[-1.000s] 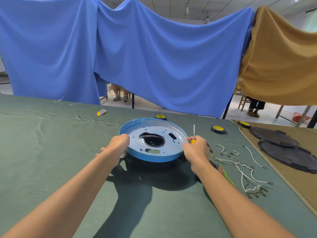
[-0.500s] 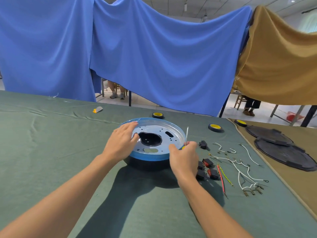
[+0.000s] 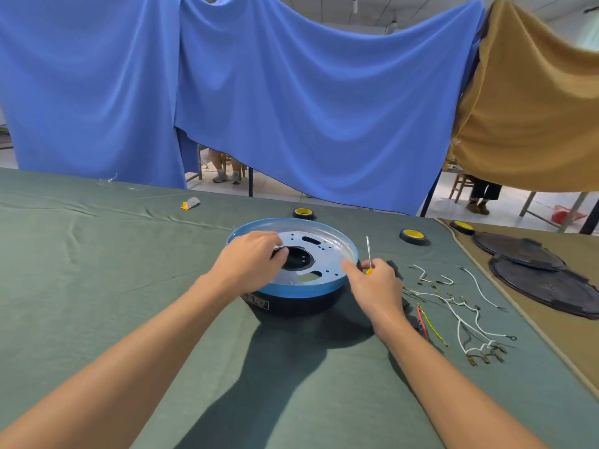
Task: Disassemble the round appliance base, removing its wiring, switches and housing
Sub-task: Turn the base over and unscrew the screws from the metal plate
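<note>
The round appliance base [image 3: 327, 251] sits on the green table cloth [image 3: 129, 270], right in front of the person. It has a blue rim, a shiny silver plate with holes on top, and a black housing [image 3: 291, 304] under it. A small label [image 3: 261, 302] is stuck on the black part.

The left hand [image 3: 249, 265] rests on the silver plate. Its fingers curl at the edge of the big middle hole and grip the black edge there.

The right hand [image 3: 376, 286] is at the right side of the base. It grips a small screwdriver [image 3: 368, 249] with a yellow handle, and the thin metal tip points up. One finger touches the blue rim.

To the right of the base lie loose white wires [image 3: 466, 319], a red wire [image 3: 421, 319] and a yellow-green wire [image 3: 434, 328]. A small black part [image 3: 393, 267] lies just beside the right hand.

Three black rolls with yellow middles [image 3: 412, 235] sit behind the base, well apart from each other. Two big black round covers [image 3: 547, 293] lie on a tan cloth at the far right, one partly on the other. A small grey and yellow thing [image 3: 190, 203] lies far back on the left.

A blue sheet [image 3: 291, 108] and a tan sheet [image 3: 534, 108] hang behind the table.
</note>
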The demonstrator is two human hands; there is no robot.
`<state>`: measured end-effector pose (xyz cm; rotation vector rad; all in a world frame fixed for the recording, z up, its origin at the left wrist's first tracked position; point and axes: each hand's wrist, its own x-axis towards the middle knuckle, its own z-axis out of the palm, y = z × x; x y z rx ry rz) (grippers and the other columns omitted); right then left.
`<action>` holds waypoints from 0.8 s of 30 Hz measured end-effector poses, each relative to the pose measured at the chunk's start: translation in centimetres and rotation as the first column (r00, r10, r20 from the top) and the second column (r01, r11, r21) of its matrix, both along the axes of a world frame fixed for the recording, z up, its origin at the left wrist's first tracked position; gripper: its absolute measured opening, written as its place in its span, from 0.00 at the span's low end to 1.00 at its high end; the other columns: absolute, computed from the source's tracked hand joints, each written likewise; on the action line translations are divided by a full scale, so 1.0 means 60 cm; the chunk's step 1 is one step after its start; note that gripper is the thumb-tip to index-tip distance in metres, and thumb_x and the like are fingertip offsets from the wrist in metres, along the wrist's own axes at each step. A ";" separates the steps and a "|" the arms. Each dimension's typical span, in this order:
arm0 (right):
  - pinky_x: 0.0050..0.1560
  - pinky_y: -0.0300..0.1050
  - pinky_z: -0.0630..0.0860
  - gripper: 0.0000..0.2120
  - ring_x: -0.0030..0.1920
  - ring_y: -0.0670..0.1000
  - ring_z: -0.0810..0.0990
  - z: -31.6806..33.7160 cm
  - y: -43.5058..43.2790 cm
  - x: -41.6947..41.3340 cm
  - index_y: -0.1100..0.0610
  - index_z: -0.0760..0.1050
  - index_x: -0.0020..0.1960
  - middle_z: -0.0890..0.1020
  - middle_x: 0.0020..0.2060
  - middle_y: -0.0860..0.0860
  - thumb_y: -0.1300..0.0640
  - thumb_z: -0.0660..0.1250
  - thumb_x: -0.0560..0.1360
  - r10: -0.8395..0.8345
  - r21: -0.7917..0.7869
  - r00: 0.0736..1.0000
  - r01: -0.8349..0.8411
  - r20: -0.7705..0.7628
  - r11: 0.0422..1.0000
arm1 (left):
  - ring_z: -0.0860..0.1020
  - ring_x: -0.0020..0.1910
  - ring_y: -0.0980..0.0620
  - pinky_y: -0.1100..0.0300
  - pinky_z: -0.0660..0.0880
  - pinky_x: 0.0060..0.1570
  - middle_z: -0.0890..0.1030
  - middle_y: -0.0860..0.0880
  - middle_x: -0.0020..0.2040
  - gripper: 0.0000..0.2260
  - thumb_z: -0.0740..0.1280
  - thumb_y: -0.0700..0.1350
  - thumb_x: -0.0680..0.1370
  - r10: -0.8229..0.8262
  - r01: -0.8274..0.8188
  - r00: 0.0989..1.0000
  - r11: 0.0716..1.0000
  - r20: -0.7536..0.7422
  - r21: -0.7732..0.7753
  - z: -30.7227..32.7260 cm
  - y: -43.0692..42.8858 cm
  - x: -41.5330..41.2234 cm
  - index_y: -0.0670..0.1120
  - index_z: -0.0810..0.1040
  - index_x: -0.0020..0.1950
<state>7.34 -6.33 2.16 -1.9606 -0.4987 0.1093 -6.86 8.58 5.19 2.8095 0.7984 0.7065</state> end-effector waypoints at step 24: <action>0.38 0.48 0.76 0.10 0.41 0.54 0.81 0.022 0.000 0.000 0.59 0.77 0.43 0.83 0.37 0.55 0.53 0.68 0.68 0.157 -0.064 0.988 -0.156 0.001 0.986 | 0.64 0.71 0.50 0.45 0.62 0.67 0.72 0.50 0.67 0.27 0.44 0.70 0.77 -0.209 0.124 0.881 0.968 -0.424 -0.219 -0.013 -0.030 0.032 0.49 0.66 0.53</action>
